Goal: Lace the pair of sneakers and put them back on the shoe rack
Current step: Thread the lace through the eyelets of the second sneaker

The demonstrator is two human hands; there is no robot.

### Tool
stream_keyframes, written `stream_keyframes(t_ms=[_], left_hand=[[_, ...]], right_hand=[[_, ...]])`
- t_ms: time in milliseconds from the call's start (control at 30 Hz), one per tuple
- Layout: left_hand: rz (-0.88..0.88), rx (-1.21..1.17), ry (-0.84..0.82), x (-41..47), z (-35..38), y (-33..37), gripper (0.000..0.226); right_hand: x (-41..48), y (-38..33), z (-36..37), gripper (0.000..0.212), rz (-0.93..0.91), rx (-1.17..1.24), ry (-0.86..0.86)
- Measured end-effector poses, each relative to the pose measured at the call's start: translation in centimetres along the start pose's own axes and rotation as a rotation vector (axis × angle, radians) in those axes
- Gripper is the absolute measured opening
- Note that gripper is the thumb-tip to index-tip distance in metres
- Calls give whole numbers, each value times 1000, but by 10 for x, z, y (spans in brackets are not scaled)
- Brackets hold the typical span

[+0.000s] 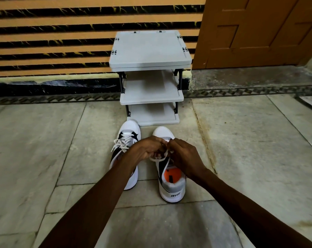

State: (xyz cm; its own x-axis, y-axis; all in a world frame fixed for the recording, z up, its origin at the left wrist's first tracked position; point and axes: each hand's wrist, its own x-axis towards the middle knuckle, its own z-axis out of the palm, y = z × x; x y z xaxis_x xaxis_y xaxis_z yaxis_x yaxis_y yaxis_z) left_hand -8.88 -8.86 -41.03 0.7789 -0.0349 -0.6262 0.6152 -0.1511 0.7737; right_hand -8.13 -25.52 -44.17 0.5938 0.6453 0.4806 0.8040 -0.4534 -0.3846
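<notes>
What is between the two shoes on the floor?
Only bare floor shows between the left sneaker and the right sneaker in the head view; higher up, the left hand covers the gap.

Two sneakers stand on the floor: a left sneaker (125, 153) and a right sneaker (171, 183). One lace (122, 143) is threaded across the left sneaker, and one lace (162, 157) hangs loose over the right. Two bare hands meet above it, a left hand (145, 149) and a right hand (183, 154). One rack (150, 51) has three shelves. One door (259, 29) shows.
</notes>
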Motion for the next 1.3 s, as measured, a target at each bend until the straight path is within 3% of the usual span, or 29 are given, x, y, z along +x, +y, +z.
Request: stream_keyframes(t_ms=[133,233,433,533,700,767,1033,1133,1300], left_hand=[[85,-10,182,2,2,-10,21],[213,153,354,5,-1,-19,10],[214,573,697,6,-2,-32,6],[261,608,678,3,0,-28,3],[317,265,507,-12,-15,-26,16],[303,252,503,-11,-15,-25,20],[220,576,605,7,2,-22,31],[172,638,665,11,9,-22,34],[175,704,762,13,14,-29,34]], right_hand=[[-6,1,-4,20,103,-2,-28],[-11,7,-7,10,183,-19,-7],[-50,14,-12,18,503,220,64],[-46,14,-14,15,633,331,68],[-27,12,-29,7,836,783,90],[-18,8,-27,5,834,857,70],[9,-5,-9,31,836,911,-128],[1,2,0,36,822,773,-98],[-10,-2,2,34,840,964,14]])
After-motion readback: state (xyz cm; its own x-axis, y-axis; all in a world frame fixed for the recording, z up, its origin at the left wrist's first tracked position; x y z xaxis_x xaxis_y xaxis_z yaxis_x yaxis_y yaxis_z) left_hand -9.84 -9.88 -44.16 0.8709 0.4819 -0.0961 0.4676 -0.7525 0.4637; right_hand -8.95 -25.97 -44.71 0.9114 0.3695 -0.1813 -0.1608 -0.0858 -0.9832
